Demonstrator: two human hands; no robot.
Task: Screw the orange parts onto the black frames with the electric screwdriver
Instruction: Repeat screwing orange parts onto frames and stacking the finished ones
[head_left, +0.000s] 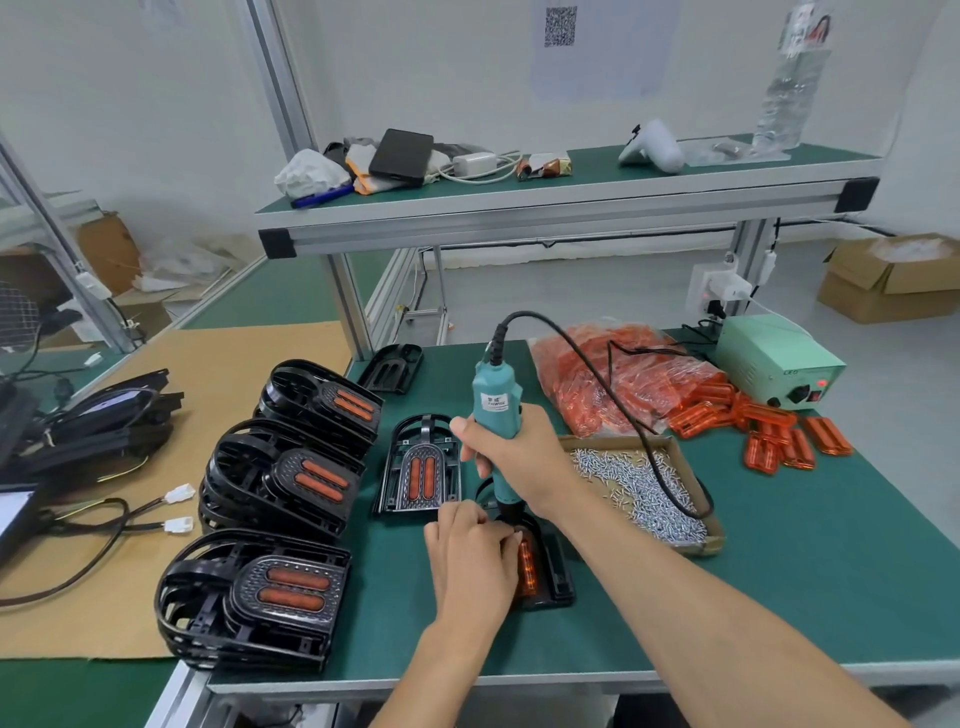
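My right hand (511, 460) grips the teal electric screwdriver (494, 402), held upright with its tip down on a black frame (553, 577) at the front of the green mat. An orange part (525, 564) lies in that frame. My left hand (470, 556) rests on the frame beside the screwdriver tip, fingers curled on the orange part; most of the frame is hidden under it. A second black frame (418, 467) with an orange part lies just behind. Loose orange parts (769, 431) lie at the right.
Three stacks of black frames with orange parts (254, 592) stand at the left. A cardboard tray of screws (639, 488) sits right of my hands, the screwdriver cable across it. Behind are a bag of orange parts (618, 379), a green power supply (779, 364) and a bare frame (392, 366).
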